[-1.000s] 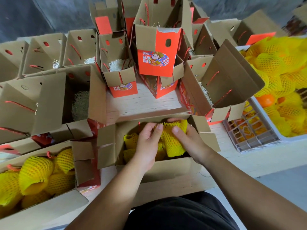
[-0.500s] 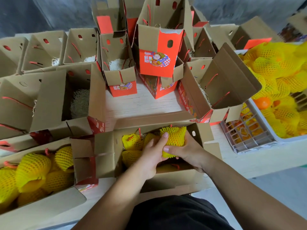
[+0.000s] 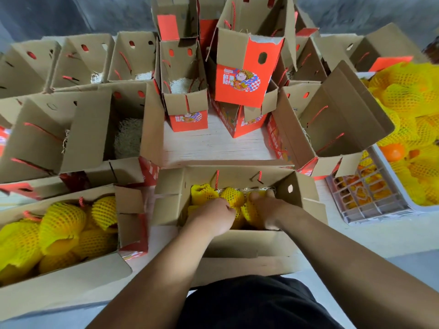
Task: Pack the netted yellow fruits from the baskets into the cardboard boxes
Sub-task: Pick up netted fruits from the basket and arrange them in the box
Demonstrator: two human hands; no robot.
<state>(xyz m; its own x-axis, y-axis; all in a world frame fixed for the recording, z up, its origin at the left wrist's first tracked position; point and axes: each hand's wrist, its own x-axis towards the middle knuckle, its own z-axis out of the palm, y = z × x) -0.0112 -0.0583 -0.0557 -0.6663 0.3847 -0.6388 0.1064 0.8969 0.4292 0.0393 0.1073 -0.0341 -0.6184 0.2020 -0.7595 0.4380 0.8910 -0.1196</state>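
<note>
Head view, both hands down inside the open cardboard box (image 3: pixel 237 243) at 6 o'clock of the table. I see the left hand (image 3: pixel 212 218) with fingers curled onto a netted yellow fruit (image 3: pixel 234 197) in the middle of the box. The right hand (image 3: pixel 269 206) is curled round another netted fruit (image 3: pixel 250 211) just beside it, toward 3 o'clock; both hands clamped on fruit, nearly touching each other. A third wrapped fruit (image 3: pixel 203 193) sits at the box's 9 o'clock end, untouched.

Surface: pale wood-grain table (image 3: pixel 213 143), bare strip visible at centre. At 8 o'clock a packed box (image 3: pixel 59 290) holds several netted fruits. From 9 to 2 o'clock stand many open brown boxes with red cord handles, some with straw-like padding in the bottom; a red printed box (image 3: pixel 242 86) stands upright at 12 o'clock. At 3 o'clock a white basket (image 3: pixel 370 210) is heaped with netted fruit (image 3: pixel 408 98), one bare orange fruit (image 3: pixel 394 151) among them.

Room: grey wall behind the table, grey floor at 4 o'clock
</note>
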